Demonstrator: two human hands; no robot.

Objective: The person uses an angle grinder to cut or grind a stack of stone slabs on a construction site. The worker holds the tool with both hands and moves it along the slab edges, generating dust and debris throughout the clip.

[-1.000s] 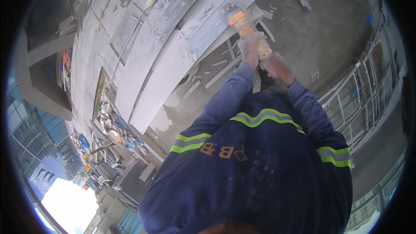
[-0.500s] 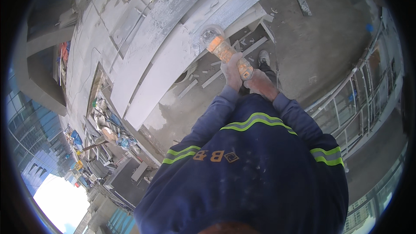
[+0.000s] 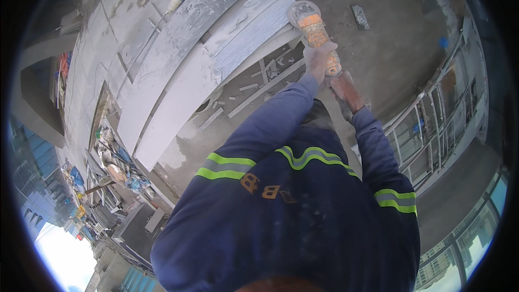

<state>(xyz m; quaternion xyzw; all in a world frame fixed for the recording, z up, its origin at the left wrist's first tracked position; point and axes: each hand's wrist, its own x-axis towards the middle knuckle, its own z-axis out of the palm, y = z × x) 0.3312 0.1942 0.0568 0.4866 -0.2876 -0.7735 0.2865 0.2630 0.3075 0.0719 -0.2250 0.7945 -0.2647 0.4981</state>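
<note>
I have both arms stretched out ahead of me in dark blue sleeves with yellow-green reflective bands. My left hand (image 3: 319, 59) is wrapped closed around the body of an orange angle grinder (image 3: 316, 35), gripping it at about the middle. My right hand (image 3: 346, 93), in a dusty reddish glove, sits just behind the left one and nearer to me; its fingers seem closed around the rear end of the same tool, though the grip itself is partly hidden and I cannot tell how tight it is. The grinder runs straight out beyond the left hand, and its round grey guard (image 3: 304, 12) lies at the far end, right at the edge of a long pale stone slab (image 3: 254, 35) that stretches away to the left of my hands. Below that edge, left of my left forearm, short white offcut strips (image 3: 265, 84) lie scattered on the dusty concrete floor (image 3: 389, 48). A small dark block (image 3: 359, 16) lies on the floor just right of the guard. Well off to the right of my right hand runs a metal railing (image 3: 432, 124)
</note>
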